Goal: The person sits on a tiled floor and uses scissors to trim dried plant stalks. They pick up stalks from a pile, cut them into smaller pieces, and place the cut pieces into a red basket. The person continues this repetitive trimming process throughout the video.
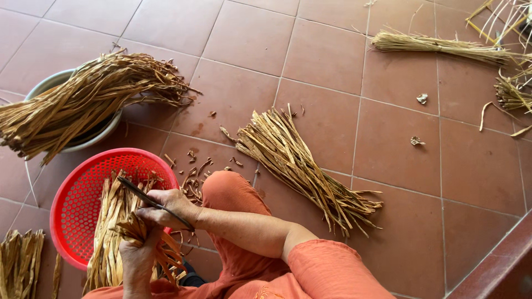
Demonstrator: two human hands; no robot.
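Over at the far left a bundle of dried strips (83,102) rests across a pale basin (52,83); below it, the red basket (77,205) sits on the tiled floor (388,166); above the basket my left hand (138,257) is clenched around a tuft of strips (119,227), while my right hand (166,209) is closed on dark scissors (147,200), the blades lying across the tuft; trimming seems under way, and the next cut needs the ends held level; to the right lies a finished-looking sheaf (302,166).
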